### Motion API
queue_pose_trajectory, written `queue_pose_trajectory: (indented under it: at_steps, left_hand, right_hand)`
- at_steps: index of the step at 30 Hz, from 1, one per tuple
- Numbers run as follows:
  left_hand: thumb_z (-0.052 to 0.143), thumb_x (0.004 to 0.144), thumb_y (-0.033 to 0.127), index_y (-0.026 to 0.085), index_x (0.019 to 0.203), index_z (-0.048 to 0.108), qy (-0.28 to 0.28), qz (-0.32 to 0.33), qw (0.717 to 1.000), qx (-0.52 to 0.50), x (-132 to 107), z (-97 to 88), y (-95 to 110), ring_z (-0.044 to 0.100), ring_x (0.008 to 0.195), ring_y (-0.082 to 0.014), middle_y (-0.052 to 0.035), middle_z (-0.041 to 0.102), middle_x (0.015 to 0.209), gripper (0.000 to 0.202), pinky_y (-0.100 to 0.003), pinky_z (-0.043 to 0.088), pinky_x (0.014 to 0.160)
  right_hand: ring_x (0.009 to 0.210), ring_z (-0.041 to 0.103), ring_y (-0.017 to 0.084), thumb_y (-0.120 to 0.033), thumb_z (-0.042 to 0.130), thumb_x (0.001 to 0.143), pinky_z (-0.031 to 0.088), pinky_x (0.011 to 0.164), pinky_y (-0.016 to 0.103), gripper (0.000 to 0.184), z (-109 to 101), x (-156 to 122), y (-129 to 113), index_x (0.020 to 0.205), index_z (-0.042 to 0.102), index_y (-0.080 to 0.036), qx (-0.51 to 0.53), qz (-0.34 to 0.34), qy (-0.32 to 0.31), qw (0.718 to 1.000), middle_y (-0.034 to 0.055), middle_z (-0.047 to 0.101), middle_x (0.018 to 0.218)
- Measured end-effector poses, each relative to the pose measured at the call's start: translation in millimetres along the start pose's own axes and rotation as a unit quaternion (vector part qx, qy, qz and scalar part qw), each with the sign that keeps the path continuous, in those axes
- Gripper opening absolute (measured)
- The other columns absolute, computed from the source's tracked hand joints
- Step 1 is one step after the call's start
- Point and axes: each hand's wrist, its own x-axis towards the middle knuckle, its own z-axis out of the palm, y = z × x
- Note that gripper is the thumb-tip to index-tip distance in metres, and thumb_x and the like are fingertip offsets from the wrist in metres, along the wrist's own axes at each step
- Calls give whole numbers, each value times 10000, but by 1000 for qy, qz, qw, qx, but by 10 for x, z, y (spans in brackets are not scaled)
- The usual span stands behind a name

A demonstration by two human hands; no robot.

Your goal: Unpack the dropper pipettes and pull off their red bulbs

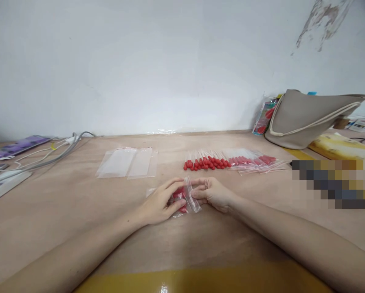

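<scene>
Near the middle of the table, a clear zip-lock bag [194,204] with red-tipped pieces inside lies between my two hands. My left hand [159,203] is closed around its filled part, thumb over the red tips. At the bag's zip edge, my right hand [215,195] has fingers and thumb pinched together on the plastic. Just beyond my hands lies a row of loose pale sticks with red tips [211,162]. Right of that row, several filled clear bags [254,160] overlap one another. Flat clear bags [118,163] lie to the left.
A grey bag [304,118] with a cord stands at the back right, beside a colourful package [264,117]. In front of it is a yellow packet [343,147]. Grey and white cables [63,154] cross the left side near a purple item [20,146]. A white wall closes the back.
</scene>
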Motion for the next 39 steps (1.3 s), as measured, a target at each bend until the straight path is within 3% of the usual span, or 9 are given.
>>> queue_pose_trajectory:
  at_steps: [6,10,15,23,28,32,36,38,39]
  left_hand:
    - [389,903,191,235,1192,515,31,70,996,54,110,43,-100,501,1110,-182,-76,495,1230,318,-335,432,931]
    - [416,899,166,245,1125,580,47,157,982,98,162,97,-212,525,1075,-175,-66,539,1188,290,-319,458,887]
    - [487,872,161,209,1040,622,93,212,968,98,177,100,-259,565,1000,-162,-61,613,1078,221,-298,478,857]
    - [420,889,146,170,907,626,93,229,963,109,178,55,-204,597,871,-139,-54,654,919,208,-260,481,792]
    - [358,874,92,158,851,587,29,194,971,138,185,26,-165,548,850,-151,-59,623,939,239,-266,446,751]
    - [355,868,91,151,843,553,-4,168,976,139,179,0,-157,505,781,-139,-52,594,893,208,-240,421,698]
    - [317,857,50,150,818,529,6,155,977,148,169,-1,-169,507,766,-139,-49,589,846,238,-240,416,702]
    - [316,854,42,147,809,521,21,151,977,149,166,6,-179,520,776,-141,-55,591,847,235,-240,420,705]
    - [316,857,42,144,813,519,25,153,976,151,166,9,-183,524,776,-140,-56,592,845,232,-239,422,701]
  right_hand:
    - [470,593,113,-88,791,504,518,476,236,541,61,5,-12,943,478,-126,-22,-4,56,998,-37,622,530]
    - [414,561,108,-124,821,464,489,424,224,564,67,30,19,895,459,-139,-54,-14,54,997,-42,613,505]
    - [370,515,82,-216,848,428,429,383,183,598,51,39,42,879,461,-150,-79,-26,43,996,-66,583,462]
    - [480,577,84,-143,772,544,505,504,206,556,35,-1,1,974,420,-154,-47,-7,5,999,-46,628,566]
    - [489,578,94,-127,731,538,485,496,207,466,45,9,16,871,411,-184,-50,-20,5,999,-49,613,559]
    - [478,550,74,-207,694,595,476,519,214,248,32,23,78,740,498,-161,-99,-67,-10,993,-44,583,546]
    - [631,604,102,-206,619,671,509,649,251,120,-6,31,197,772,597,-146,-201,-174,-35,963,6,640,699]
    - [688,616,115,-173,566,714,513,676,258,126,-35,36,243,829,617,-157,-292,-275,-31,916,22,660,772]
    - [707,617,121,-163,538,740,512,681,261,136,-51,40,255,846,623,-162,-348,-335,-28,875,31,664,800]
